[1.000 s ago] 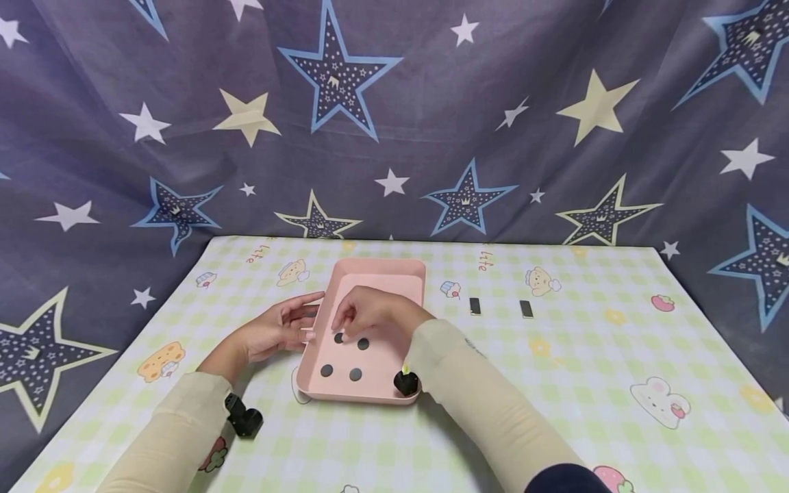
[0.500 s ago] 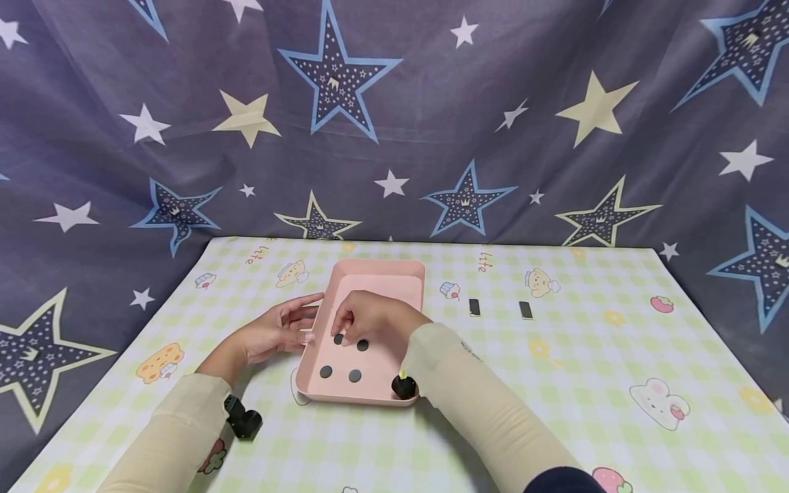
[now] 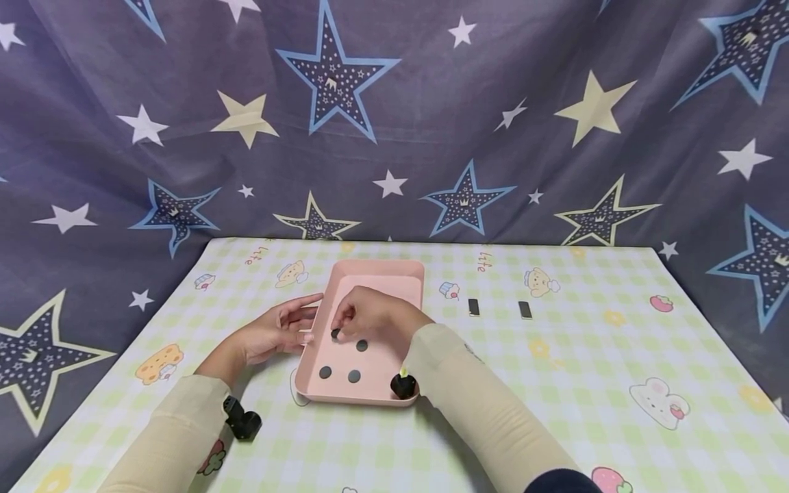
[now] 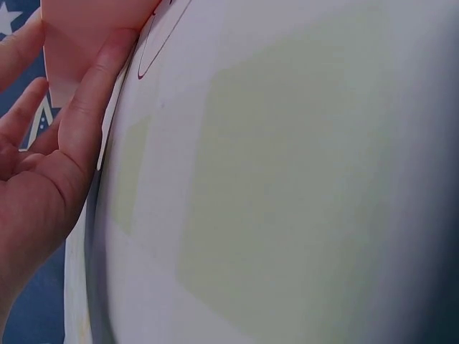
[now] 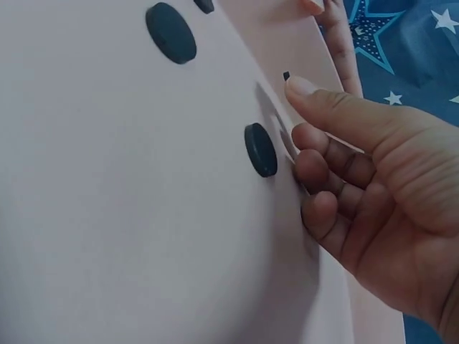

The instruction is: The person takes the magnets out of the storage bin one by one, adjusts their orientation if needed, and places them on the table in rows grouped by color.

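In the head view, a pink tray (image 3: 385, 284) lies on the table with several dark round discs on its floor. My right hand (image 3: 372, 311) reaches over the tray and pinches one dark disc (image 3: 335, 333) between thumb and fingers, just above or at the floor. Most of that disc is hidden behind the thumb in the right wrist view. Near these fingers lies a second disc (image 5: 261, 150). Two more, a front-left disc (image 3: 325, 372) and a front-middle disc (image 3: 354, 376), sit closer to me. My left hand (image 3: 275, 333) touches the tray's left wall with extended fingers.
Two small dark rectangular pieces, a nearer-left one (image 3: 473, 307) and a right one (image 3: 525, 310), lie on the checked tablecloth (image 3: 585, 383) right of the tray. A starry curtain (image 3: 407, 137) hangs behind the table. Each wrist carries a black camera.
My right fingers have shifted slightly up and left, and the pinched disc has moved with them. The left hand and the tray stay where they were.
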A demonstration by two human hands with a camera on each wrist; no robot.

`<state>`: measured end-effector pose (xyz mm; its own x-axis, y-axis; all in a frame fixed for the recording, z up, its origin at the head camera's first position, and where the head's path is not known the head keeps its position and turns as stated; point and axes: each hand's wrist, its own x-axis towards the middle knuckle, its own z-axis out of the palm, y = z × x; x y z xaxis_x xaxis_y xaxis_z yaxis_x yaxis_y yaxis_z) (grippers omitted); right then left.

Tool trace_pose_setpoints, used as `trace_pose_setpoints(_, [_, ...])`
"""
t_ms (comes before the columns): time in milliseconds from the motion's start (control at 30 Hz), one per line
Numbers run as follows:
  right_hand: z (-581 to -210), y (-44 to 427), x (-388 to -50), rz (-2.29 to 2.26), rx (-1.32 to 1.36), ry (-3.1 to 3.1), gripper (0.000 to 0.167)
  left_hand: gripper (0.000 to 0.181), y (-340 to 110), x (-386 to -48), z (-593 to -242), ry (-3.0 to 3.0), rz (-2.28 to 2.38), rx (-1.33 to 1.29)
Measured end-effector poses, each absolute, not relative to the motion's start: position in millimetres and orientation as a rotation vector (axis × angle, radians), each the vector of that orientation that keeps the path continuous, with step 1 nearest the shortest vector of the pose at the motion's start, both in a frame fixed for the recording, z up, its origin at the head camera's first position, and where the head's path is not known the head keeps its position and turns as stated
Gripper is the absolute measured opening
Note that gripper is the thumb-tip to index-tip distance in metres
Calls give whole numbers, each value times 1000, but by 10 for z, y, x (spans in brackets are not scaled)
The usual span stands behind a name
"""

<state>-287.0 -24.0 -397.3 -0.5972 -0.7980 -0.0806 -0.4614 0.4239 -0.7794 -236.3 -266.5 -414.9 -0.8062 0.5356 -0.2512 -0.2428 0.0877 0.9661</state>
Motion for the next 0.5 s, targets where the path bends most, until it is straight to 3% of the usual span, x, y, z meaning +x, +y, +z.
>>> trace_pose_setpoints(500, [-3707, -107, -2878, -1161, -1067, 2250, 13, 86, -2668, -2381, -4171, 1818, 1772, 260])
